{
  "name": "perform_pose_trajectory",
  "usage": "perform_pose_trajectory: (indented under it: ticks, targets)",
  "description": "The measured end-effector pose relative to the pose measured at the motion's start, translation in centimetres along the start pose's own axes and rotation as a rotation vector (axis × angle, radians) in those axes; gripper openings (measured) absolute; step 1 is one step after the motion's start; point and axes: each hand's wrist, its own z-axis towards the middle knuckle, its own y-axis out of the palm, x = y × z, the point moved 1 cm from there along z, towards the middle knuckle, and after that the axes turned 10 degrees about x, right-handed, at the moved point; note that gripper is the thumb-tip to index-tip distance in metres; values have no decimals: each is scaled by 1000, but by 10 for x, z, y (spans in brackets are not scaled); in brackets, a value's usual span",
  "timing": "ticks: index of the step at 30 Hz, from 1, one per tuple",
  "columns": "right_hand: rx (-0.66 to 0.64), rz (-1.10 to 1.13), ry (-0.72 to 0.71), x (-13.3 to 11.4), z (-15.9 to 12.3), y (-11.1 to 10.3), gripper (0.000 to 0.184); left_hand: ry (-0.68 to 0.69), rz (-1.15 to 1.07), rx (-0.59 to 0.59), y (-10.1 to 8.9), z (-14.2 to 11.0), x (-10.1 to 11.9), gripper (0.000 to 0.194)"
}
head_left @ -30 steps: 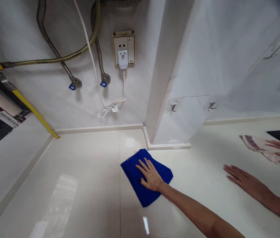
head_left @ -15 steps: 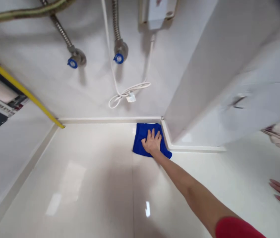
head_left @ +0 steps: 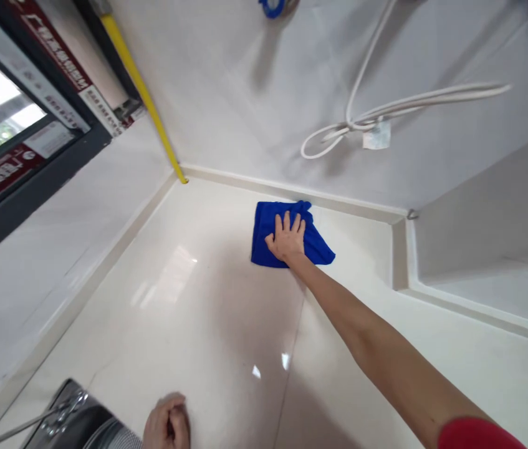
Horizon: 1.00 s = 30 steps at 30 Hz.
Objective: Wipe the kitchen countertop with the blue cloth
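While the right hand (head_left: 286, 240) presses down, blue cloth (head_left: 270, 219) lies under its fingers (head_left: 287, 221).

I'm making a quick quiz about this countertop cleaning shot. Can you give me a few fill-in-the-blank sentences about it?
1. The right hand presses flat on a cloth whose colour is ____.
2. The pipe running down the wall to the counter's corner is ____.
3. The left hand rests on the countertop with its fingers ____.
4. The white cable hangs on the wall ____ the cloth.

Missing words: blue; yellow; curled; above
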Motion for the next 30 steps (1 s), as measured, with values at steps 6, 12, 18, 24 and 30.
perform_pose_trajectory:
  ticks: [6,12,18,24,30]
  targets:
    - [-91,153,-325,-91,-53,-8,71,8,-44,38,-1,0,5,24]
    - [-157,297,-565,-136,-131,-30,73,-99,-92,19,1,-3,6,25]
    - [-221,373,-790,-137,-218,-55,76,-141,-92,29,2,-5,7,23]
    - [-271,460,-949,-98,-280,-83,80,-170,-73,66,-1,-3,13,26]
    - [-241,437,-909,-54,-310,-102,80,-164,-67,90,-5,0,15,26]
